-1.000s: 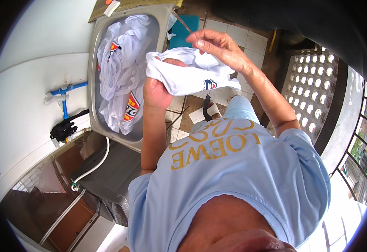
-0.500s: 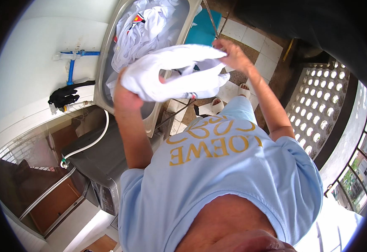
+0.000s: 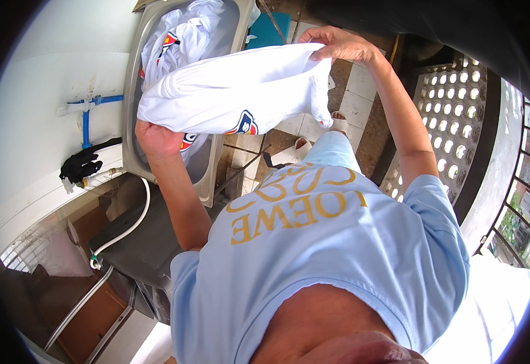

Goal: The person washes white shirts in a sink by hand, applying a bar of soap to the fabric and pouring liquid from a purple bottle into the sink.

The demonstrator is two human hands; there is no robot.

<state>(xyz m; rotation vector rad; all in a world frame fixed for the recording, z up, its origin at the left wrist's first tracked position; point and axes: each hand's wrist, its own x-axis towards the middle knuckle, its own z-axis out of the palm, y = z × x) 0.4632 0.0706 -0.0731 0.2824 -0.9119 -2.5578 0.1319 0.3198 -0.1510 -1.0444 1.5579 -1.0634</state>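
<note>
A white cloth garment (image 3: 234, 85) with a red, blue and yellow emblem is stretched between my hands, partly over the sink. My left hand (image 3: 159, 139) grips its left end from below, near the sink's front part; the fingertips are hidden under the fabric. My right hand (image 3: 341, 43) is closed in a pinch on the upper right corner of the garment, farther from me. Beneath and beyond the cloth, a heap of similar white garments (image 3: 183, 45) lies in the grey metal sink (image 3: 133, 103). One shows a matching emblem. The garment hides part of the sink.
Left of the sink, blue pipes (image 3: 86, 124) run along the white wall, beside a black cloth or glove (image 3: 82, 165). A dark appliance (image 3: 147, 233) with a white hose stands nearer me. A teal object (image 3: 269, 29) lies beyond the sink. Perforated blocks (image 3: 447, 121) line the right side.
The garment went from a bunched, looped shape to a wider, stretched-out one, and its emblem shows more fully. My right hand has moved slightly farther away, pulling the corner up.
</note>
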